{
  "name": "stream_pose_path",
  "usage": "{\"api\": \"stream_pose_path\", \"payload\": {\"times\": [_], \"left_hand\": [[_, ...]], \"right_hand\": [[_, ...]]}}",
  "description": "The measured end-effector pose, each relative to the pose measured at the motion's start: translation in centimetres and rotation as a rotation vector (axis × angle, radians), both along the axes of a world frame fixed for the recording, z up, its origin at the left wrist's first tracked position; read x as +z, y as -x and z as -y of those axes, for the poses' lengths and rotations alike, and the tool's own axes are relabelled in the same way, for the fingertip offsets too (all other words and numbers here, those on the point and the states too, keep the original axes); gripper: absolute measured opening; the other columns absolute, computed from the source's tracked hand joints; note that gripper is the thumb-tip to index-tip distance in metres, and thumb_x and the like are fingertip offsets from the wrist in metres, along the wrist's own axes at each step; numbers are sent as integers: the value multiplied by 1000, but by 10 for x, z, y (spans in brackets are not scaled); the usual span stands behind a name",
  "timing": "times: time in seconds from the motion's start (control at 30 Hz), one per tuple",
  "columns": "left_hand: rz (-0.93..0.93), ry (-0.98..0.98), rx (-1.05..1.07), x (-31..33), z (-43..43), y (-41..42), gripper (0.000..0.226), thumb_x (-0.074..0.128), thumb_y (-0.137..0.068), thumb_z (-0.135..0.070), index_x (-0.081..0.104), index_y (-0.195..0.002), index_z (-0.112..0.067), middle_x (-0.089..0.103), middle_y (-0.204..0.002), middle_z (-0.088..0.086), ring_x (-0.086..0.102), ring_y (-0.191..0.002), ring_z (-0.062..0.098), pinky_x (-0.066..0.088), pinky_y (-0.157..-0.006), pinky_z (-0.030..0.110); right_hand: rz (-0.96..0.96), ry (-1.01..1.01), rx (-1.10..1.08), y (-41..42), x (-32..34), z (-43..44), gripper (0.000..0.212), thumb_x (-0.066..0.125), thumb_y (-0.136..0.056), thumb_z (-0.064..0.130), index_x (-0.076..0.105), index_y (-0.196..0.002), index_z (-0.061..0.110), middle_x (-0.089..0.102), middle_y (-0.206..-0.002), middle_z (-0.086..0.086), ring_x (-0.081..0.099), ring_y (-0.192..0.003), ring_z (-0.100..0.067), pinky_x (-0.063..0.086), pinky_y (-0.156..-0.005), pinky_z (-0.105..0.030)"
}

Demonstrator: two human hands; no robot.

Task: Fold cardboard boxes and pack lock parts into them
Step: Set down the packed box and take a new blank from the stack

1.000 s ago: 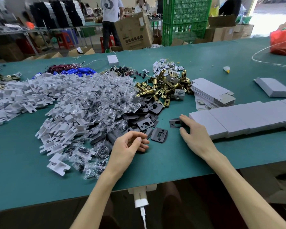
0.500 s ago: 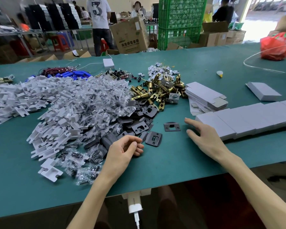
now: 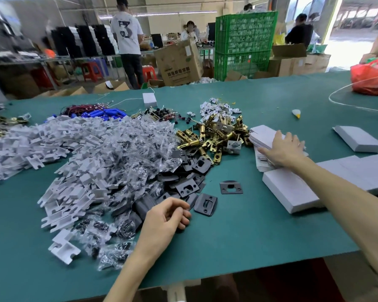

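Note:
My right hand (image 3: 285, 148) lies spread, palm down, on top of a stack of flat unfolded white box blanks (image 3: 262, 136) right of the brass parts. My left hand (image 3: 166, 219) rests on the green table (image 3: 238, 236), fingers loosely curled, nothing visible in it, beside dark strike plates (image 3: 187, 188). Two loose dark plates (image 3: 230, 187) lie between my hands. A row of folded white boxes (image 3: 292, 190) runs to the right under my right forearm. Brass latch bolts (image 3: 216, 138) are heaped behind the plates.
A big heap of white foam inserts (image 3: 79, 162) and clear screw bags (image 3: 122, 171) fills the left half. Blue parts and wires (image 3: 105, 112) lie behind. A single white box (image 3: 358, 138) and a red bag (image 3: 369, 79) sit far right. People, green crates and cartons stand beyond the table.
My right hand has moved away from the loose dark plate, up and to the right onto the stack of flat box blanks. My left hand has stayed put.

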State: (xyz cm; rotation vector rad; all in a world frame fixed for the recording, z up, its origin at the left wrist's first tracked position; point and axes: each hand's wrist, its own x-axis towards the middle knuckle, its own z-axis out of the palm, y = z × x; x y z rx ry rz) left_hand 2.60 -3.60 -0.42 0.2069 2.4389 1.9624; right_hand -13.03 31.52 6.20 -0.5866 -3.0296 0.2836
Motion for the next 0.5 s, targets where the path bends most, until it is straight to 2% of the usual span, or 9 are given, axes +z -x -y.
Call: {"api": "stream_pose_path", "payload": {"times": [0.13, 0.27, 0.4, 0.5], "left_hand": [[8, -7, 2, 0, -1, 2, 23, 55, -105, -2, 74, -99, -15, 76, -86, 7, 69, -73, 17, 57, -68, 26], [-3, -7, 3, -2, 0, 2, 23, 56, -104, -2, 74, -99, -15, 75, -86, 7, 69, -73, 18, 57, -68, 26], [-14, -1, 7, -3, 1, 1, 23, 56, -104, -2, 74, -99, -15, 76, -86, 6, 70, -73, 19, 58, -69, 27], [-17, -1, 5, -4, 2, 1, 23, 56, -104, -2, 74, -100, -15, 76, -87, 7, 70, -74, 20, 58, -70, 28]], "right_hand": [[33, -131, 27, 1, -14, -8, 71, 39, -104, 56, 31, -150, 2, 30, -155, -30, 25, -146, -44, 21, -120, -56], [16, -180, 26, -3, -17, 1, 64, 29, -110, 46, 31, -150, -3, 30, -157, -29, 23, -149, -40, 18, -122, -53], [-11, -237, 97, -2, -14, 6, 51, 36, -109, 24, 32, -148, -10, 38, -154, -24, 29, -145, -36, 24, -120, -46], [-66, -276, 115, -8, -7, 14, 40, 41, -103, 11, 45, -138, -8, 50, -142, -24, 42, -134, -37, 32, -113, -43]]}}
